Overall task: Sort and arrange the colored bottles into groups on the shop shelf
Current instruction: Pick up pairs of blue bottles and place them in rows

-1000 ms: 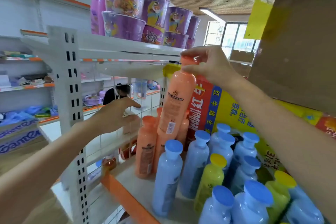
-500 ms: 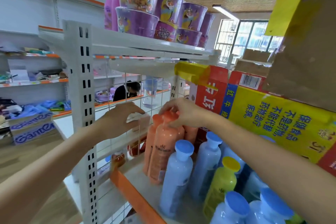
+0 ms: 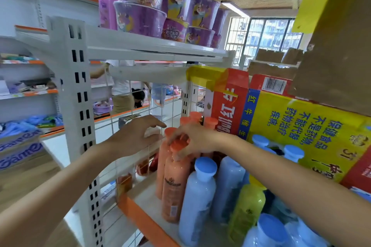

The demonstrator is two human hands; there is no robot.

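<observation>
Orange bottles [image 3: 174, 184], blue bottles [image 3: 197, 196], purple cups [image 3: 140, 18]

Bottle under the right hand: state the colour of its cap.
Orange cap, same as the bottle; the head view shows it best.

Bright, even daylight. Main source is the window [image 3: 265, 36] up-right of the fingers [image 3: 154, 122], slightly blown out, plus a ceiling strip light [image 3: 233, 9]. Shadows are soft, no hard glare. Heavy fisheye: shelf post [image 3: 80, 106] left of fingers bows. Cardboard box [image 3: 337, 46] far up-right and forearm [image 3: 40, 196] down-left are soft and smeared.
</observation>
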